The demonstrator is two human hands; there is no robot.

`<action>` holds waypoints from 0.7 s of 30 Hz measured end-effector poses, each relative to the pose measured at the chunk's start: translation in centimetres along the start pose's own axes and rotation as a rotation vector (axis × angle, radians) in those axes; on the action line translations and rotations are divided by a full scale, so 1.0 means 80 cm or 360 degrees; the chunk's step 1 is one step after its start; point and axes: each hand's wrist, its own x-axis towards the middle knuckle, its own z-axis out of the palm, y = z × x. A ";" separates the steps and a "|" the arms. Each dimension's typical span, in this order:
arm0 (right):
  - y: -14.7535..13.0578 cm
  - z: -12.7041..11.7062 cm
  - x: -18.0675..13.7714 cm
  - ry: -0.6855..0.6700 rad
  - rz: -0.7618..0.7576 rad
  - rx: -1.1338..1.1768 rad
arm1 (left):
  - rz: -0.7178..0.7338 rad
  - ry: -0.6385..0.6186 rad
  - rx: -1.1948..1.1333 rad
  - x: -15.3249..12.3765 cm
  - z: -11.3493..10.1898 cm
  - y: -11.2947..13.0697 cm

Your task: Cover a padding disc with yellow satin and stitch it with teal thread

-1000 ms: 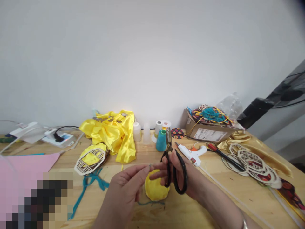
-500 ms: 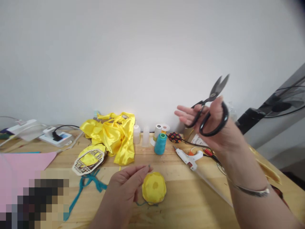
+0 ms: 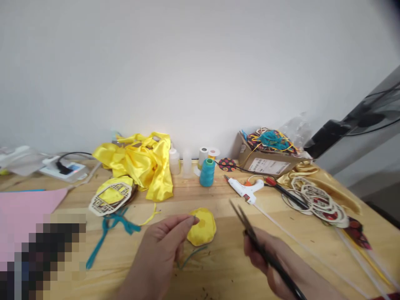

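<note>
My left hand (image 3: 168, 237) is closed in a pinch on a thin teal cord (image 3: 194, 252). A tip of the cord shows at the fingertips, and its tail trails below the hand over the wood. Right beside those fingertips lies a round yellow fabric disc (image 3: 203, 233), flat on the table, its left edge partly covered by the hand. Black-handled scissors (image 3: 254, 239) are in my right hand (image 3: 265, 254), pointing up and left with the blades slightly apart. Most of that hand's grip on the handles is hidden.
A white glue gun (image 3: 245, 189) lies behind the scissors. A teal thread cone (image 3: 207, 174), yellow satin (image 3: 156, 175) and a cardboard box (image 3: 268, 161) stand along the wall. Wooden cutouts (image 3: 321, 202) lie at right; teal strips (image 3: 117, 223) and pink sheets (image 3: 34, 204) at left.
My right hand has come down from in front of the wall to the table, turning the scissors toward the left. The left hand keeps its pinch. The view has shifted slightly.
</note>
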 end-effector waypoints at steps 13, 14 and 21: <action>-0.026 0.035 0.025 -0.0353 0.0212 -0.0214 | 0.0204 0.0018 0.0246 -0.016 -0.001 -0.006; -0.026 0.036 0.029 -0.0372 0.0208 -0.0193 | 0.0205 -0.0007 0.0254 -0.017 0.000 -0.005; -0.031 0.042 0.038 -0.0297 0.0106 -0.0013 | 0.0159 -0.0160 0.0189 -0.016 0.001 -0.006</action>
